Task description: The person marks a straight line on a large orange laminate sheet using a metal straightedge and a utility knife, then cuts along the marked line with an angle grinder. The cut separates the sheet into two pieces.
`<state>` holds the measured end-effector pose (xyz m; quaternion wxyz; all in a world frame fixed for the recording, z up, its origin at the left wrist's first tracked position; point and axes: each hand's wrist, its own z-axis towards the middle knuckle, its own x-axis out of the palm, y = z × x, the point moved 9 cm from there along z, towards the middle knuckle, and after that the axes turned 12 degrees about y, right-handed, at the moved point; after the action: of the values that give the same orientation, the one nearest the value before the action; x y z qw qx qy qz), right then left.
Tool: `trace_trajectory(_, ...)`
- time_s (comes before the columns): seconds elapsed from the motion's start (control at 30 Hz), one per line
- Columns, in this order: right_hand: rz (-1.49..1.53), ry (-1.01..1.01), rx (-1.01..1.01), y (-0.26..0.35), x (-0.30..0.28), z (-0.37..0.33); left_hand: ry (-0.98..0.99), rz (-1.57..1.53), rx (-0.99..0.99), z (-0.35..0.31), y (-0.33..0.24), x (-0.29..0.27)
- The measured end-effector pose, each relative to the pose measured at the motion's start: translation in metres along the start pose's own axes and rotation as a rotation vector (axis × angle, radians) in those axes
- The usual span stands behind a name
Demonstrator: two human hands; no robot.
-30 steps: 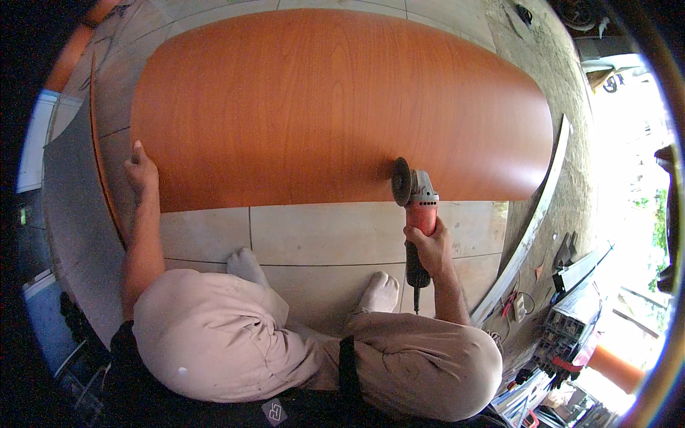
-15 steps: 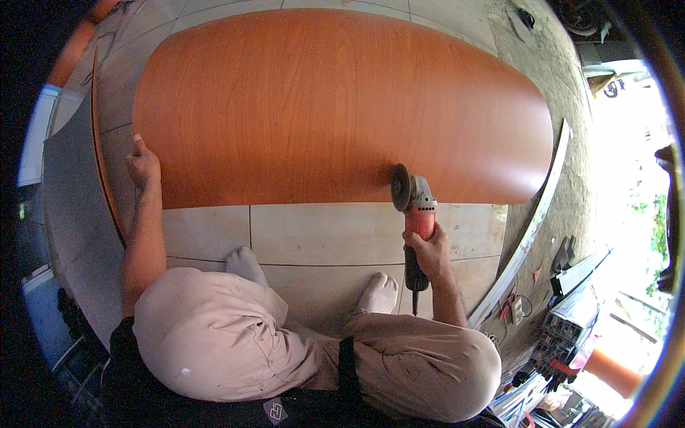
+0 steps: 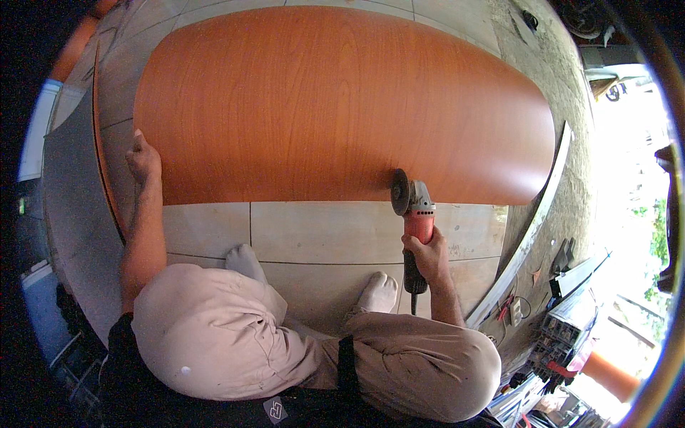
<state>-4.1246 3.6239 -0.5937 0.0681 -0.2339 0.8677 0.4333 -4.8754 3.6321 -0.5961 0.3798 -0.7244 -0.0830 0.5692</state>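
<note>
A large reddish-brown wood-grain panel (image 3: 321, 107) lies across the floor in front of me. At its left edge, my left hand (image 3: 145, 158) grips the panel with the thumb pointing up along the border. My right hand (image 3: 428, 258) is wrapped round the body of a red and grey angle grinder (image 3: 419, 227) with a dark rear handle. The grinder's disc (image 3: 400, 191) overlaps the panel's near edge, right of its middle; whether it touches the surface I cannot tell. A cord leaves the grinder's lower end.
Light floor tiles (image 3: 307, 232) lie between the panel and my socked feet. On the right are a long pale strip (image 3: 524, 228), a power socket block (image 3: 516, 312) and stacked metal profiles (image 3: 567, 321). A grey sheet (image 3: 75, 207) stands at the left.
The grinder and my right hand have shifted very slightly toward me. My left hand stays at the panel's left edge, its thumb raised a little more.
</note>
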Motion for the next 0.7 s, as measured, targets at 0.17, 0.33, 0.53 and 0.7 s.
trace_trajectory(0.17,0.006,0.006,-0.001,-0.003,0.002,-0.001,-0.107,0.064,-0.059,0.002,0.007,-0.002)
trace_trajectory(0.33,0.021,-0.001,0.035,-0.002,0.003,-0.006,-0.113,0.092,-0.089,0.009,0.015,0.000)
trace_trajectory(0.53,0.010,0.016,0.042,0.000,0.005,-0.006,-0.094,0.095,-0.099,0.008,0.015,-0.001)
trace_trajectory(0.7,0.050,0.023,0.025,0.000,0.006,-0.007,-0.127,0.109,-0.112,0.009,0.011,-0.004)
